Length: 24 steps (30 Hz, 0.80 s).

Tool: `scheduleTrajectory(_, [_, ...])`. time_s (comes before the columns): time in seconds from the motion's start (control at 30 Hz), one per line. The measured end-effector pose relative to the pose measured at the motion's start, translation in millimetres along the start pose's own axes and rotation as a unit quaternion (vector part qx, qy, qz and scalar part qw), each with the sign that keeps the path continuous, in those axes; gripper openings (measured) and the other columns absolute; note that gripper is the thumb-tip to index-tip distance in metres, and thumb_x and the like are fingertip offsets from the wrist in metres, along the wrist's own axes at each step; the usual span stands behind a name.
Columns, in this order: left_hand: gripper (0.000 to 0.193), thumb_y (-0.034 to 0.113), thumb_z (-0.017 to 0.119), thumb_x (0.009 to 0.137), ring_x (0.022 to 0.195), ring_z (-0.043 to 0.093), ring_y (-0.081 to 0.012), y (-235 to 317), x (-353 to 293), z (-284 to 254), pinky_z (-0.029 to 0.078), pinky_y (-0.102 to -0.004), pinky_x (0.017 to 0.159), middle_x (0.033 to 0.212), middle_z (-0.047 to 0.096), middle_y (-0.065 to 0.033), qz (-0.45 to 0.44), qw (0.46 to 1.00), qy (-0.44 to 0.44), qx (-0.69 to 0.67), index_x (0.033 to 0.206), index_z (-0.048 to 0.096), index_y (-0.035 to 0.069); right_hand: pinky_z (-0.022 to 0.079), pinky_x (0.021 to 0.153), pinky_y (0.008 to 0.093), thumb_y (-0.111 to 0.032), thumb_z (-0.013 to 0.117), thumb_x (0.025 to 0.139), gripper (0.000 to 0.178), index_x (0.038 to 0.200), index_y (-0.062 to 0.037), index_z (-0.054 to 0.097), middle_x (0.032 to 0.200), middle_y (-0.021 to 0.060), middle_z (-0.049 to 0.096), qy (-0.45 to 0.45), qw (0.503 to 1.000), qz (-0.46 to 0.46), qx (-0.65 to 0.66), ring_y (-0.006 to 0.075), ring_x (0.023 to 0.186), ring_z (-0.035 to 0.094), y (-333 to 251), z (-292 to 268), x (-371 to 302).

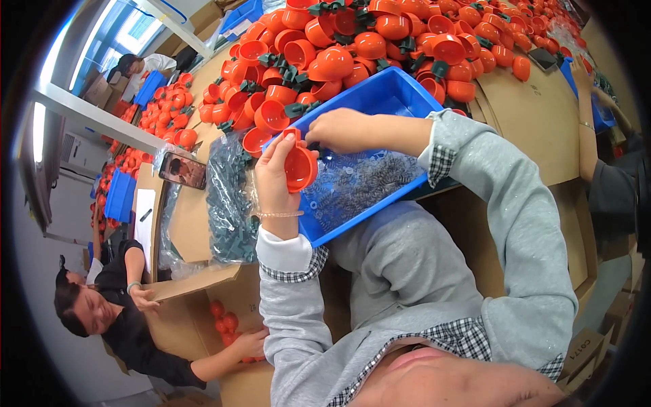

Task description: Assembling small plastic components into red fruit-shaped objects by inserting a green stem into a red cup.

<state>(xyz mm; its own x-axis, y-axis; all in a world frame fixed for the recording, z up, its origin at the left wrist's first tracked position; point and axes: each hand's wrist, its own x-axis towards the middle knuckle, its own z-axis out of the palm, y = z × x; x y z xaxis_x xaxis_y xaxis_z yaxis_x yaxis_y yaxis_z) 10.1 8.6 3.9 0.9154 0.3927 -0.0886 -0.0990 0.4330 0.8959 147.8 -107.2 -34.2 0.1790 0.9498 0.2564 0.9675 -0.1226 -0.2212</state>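
Left fingers (279,153) hold 1 red cup (300,169) near 1 tray (405,95).

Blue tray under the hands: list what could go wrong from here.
The small springs lie loose in the tray, so a knock might spill them. The orange cup in the left hand is near the tray's edge and could slip. The heaped cups behind might tumble in.
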Motion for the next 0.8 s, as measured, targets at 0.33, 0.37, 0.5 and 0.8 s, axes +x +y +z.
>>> scheduleTrajectory(0.33, [0.02, 0.014, 0.06, 0.084, 0.074, 0.064, -0.0195, -8, 11, -9, 0.054, -0.0288, 0.066, 0.086, 0.064, -0.0096, 0.031, 0.999, 0.009, -0.003, 0.099, 0.059, -0.001, 0.049, 0.07, 0.0322, -0.01, 0.061, 0.074, 0.023, 0.094, -0.0004, 0.061, 0.088, 0.0101, 0.062, -0.045, 0.951, 0.113, 0.283, 0.0194, 0.082, 0.062, 15, -57, -14])
scheduleTrajectory(0.37, [0.02, 0.015, 0.058, 0.085, 0.077, 0.064, -0.0182, -10, 14, -10, 0.054, -0.0278, 0.067, 0.088, 0.064, -0.0093, 0.02, 1.0, 0.006, 0.016, 0.098, 0.059, 0.0, 0.049, 0.072, 0.0293, -0.011, 0.061, 0.075, 0.025, 0.098, 0.0002, 0.06, 0.091, 0.0088, 0.062, -0.022, 0.926, 0.115, 0.36, 0.0166, 0.082, 0.061, 26, -60, -23])
scheduleTrajectory(0.5, [0.023, 0.019, 0.053, 0.088, 0.083, 0.063, -0.0166, -10, 11, -4, 0.053, -0.0272, 0.07, 0.091, 0.063, -0.0093, 0.008, 1.0, -0.005, 0.023, 0.1, 0.058, 0.001, 0.05, 0.083, 0.032, -0.014, 0.056, 0.078, 0.038, 0.114, -0.0014, 0.054, 0.103, 0.0123, 0.059, 0.033, 0.709, 0.179, 0.682, 0.0179, 0.092, 0.06, 36, -74, -50])
scheduleTrajectory(0.8, [0.026, 0.014, 0.041, 0.091, 0.09, 0.062, -0.0196, -8, 9, -3, 0.055, -0.0332, 0.071, 0.105, 0.059, -0.0126, 0.0, 1.0, -0.011, 0.023, 0.11, 0.049, -0.001, 0.049, 0.066, 0.0359, -0.022, 0.067, 0.076, 0.018, 0.078, -0.0047, 0.065, 0.076, 0.0103, 0.064, -0.149, 0.955, 0.25, 0.058, 0.0233, 0.073, 0.062, 9, -41, -47])
